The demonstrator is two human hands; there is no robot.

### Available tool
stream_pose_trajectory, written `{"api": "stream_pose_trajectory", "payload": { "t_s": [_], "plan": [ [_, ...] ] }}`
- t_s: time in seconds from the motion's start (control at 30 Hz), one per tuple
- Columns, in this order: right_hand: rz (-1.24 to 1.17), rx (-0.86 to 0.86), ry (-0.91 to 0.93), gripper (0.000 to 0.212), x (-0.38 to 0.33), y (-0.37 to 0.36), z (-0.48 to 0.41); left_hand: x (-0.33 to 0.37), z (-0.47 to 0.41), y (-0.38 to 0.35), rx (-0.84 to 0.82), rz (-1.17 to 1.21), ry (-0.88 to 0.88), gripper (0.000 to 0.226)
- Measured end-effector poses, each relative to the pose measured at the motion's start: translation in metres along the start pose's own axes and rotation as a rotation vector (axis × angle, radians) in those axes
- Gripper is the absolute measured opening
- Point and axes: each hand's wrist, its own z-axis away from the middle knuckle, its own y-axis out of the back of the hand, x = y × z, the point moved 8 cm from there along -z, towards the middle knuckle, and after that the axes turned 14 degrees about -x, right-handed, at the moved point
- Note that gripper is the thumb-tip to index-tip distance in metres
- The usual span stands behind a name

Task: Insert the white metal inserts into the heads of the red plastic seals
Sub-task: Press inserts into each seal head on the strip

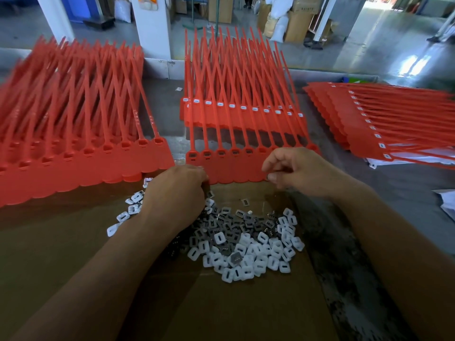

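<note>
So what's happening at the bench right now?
A person is working over a pile of white inserts on a cardboard sheet. The right hand pinches a small piece, seemingly an insert, beside the front strip of red seals, whose heads show no white inserts. The left hand rests at the pile's edge, fingers hidden. The strip behind and the stack on the right already carry inserts.

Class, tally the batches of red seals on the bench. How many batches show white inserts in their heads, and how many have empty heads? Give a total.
White inserts fitted: 2 (rear centre stack, right stack)
Heads empty: 2 (left stack, front centre strip)
Total: 4
</note>
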Motion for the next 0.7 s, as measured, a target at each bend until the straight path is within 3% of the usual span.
{"api": "stream_pose_trajectory", "payload": {
  "t_s": [0.4, 0.7],
  "plan": [
    [0.065, 0.016, -0.013, 0.014, 0.0018, -0.0067, 0.0018, 0.0005, 0.0002, 0.0003, 0.003, 0.001, -0.006, 0.033],
    [-0.104, 0.006, 0.010, 0.025, 0.0055, -0.0073, 0.0055, 0.0014, 0.0008, 0.0002, -0.001, 0.008, -0.008, 0.033]
  ]
}}
